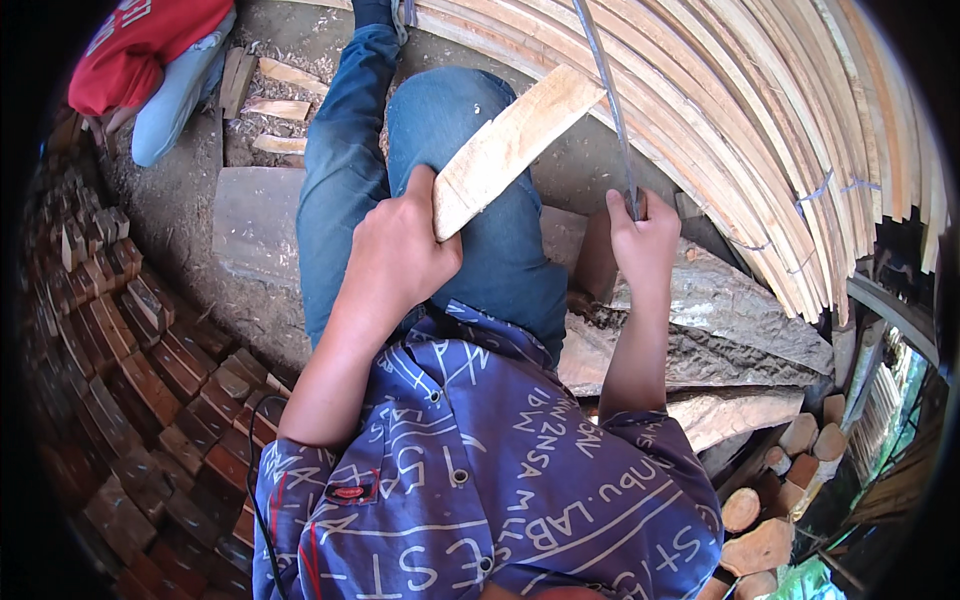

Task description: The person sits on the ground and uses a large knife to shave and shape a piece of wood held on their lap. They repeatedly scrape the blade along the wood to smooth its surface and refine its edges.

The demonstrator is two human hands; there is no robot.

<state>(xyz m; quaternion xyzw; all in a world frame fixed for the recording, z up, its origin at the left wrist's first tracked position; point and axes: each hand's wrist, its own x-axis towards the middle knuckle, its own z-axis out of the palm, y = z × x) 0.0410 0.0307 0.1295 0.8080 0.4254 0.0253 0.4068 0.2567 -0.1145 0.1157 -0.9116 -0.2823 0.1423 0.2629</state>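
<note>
Dark reddish wooden blocks (150, 380) are stacked in rows at far left. The left hand (400, 255) clamps the near end of a pale, flat wooden slat (510, 145), propped slanting over the jeans-clad knee, apparently to steady it. The right hand (640, 235) wraps a long grey blade's (610, 110) handle; its tip is cut off at the top.

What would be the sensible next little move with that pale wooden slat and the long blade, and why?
Probably draw the long thin metal blade down along the pale flat wooden slat. The left hand grips the slat's lower end over the knee, and the right hand holds the blade upright beside its upper end.
</note>
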